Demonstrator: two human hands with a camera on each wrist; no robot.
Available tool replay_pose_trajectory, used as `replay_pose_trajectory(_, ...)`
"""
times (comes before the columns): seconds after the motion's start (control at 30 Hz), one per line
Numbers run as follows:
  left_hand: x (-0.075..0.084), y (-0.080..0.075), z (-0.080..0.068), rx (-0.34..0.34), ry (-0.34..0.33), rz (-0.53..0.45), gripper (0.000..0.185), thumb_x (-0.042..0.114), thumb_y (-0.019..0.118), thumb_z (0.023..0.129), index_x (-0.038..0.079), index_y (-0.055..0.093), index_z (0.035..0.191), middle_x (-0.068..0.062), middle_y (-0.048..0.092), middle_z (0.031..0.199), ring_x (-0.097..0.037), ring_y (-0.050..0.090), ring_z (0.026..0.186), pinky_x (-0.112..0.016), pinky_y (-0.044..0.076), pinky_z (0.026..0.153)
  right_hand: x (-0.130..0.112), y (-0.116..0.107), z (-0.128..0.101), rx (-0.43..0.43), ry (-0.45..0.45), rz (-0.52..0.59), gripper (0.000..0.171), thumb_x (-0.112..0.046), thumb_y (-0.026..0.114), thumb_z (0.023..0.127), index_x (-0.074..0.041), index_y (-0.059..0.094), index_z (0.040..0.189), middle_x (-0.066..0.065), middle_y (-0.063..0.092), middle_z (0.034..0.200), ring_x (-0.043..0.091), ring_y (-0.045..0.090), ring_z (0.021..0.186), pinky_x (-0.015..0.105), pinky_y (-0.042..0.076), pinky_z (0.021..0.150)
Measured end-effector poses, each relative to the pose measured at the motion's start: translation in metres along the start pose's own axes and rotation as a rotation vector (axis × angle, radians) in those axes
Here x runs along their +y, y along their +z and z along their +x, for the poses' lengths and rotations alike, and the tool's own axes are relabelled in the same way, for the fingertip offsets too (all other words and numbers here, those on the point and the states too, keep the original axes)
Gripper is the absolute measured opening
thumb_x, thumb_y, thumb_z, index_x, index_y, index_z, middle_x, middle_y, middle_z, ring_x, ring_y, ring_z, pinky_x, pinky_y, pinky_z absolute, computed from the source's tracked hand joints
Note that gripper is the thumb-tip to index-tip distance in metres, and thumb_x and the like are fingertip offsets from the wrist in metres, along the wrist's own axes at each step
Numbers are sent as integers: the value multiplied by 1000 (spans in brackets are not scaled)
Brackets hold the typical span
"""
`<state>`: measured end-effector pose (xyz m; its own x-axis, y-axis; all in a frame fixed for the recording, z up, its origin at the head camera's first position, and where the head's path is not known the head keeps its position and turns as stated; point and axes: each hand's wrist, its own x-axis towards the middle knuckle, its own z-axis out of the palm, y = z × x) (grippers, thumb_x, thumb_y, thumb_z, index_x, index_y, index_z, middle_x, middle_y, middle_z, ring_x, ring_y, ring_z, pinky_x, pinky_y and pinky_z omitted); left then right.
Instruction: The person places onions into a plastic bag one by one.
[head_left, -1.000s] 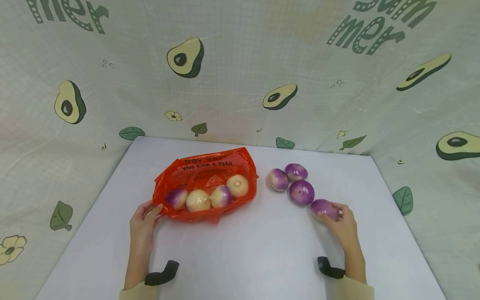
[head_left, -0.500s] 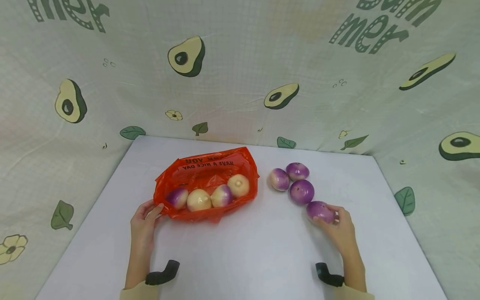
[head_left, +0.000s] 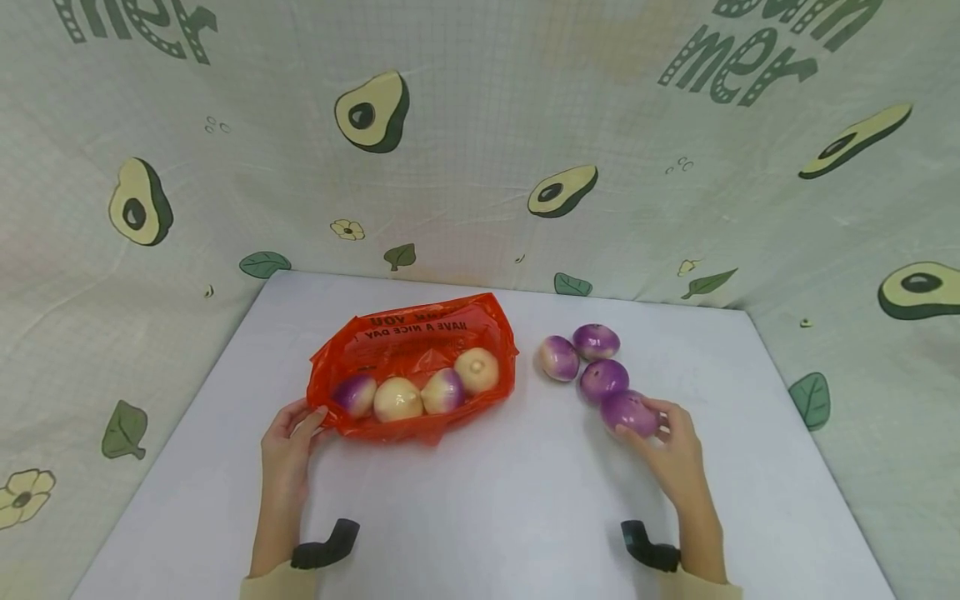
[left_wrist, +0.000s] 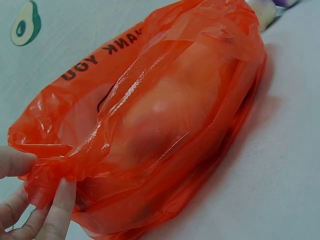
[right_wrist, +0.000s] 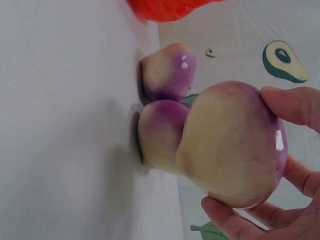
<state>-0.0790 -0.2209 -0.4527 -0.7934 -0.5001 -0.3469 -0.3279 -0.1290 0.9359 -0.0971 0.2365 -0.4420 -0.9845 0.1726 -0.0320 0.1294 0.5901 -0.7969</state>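
Observation:
An orange-red plastic bag (head_left: 408, 358) lies on the table with its mouth spread wide, printed in black on its far side. Several purple-and-white turnips (head_left: 442, 392) sit inside it. My left hand (head_left: 288, 437) pinches the bag's left corner between thumb and fingers; in the left wrist view the gathered film (left_wrist: 47, 182) shows there. With its thumb and fingers, my right hand (head_left: 677, 450) grips a turnip (head_left: 628, 413), which the right wrist view shows raised off the table. Close behind it are three more turnips (head_left: 603, 381), resting on the table.
A white table (head_left: 480, 508) carries everything. Behind it and at both sides hangs a pale cloth (head_left: 465, 125) with avocado and leaf prints. A black strap mount (head_left: 327, 546) sits on the left wrist, another mount (head_left: 648, 548) on the right.
My right hand has carried its turnip leftward and slightly away from me, nearer the three loose turnips. The left hand and bag have stayed in place.

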Motion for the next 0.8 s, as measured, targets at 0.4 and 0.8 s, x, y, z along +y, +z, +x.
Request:
replay_pose_trajectory(0.4,0,-1,1,-13,-1,0,37,30,59,91,15,49,123,6,51,108,-1,58,87,-15,51,79,-22,10,6,-27,-60,27,62,-33,71,82,-5,43,129,18,37,135,33,39,119,54,39,101)
replay_pose_trajectory(0.8,-4,0,0,-9,70,-39,34,31,63,88,14,53,116,9,56,101,-2,60,82,-15,53,74,-49,25,13,-66,-205,64,58,-21,74,79,-5,44,127,16,37,135,32,40,122,57,40,99)
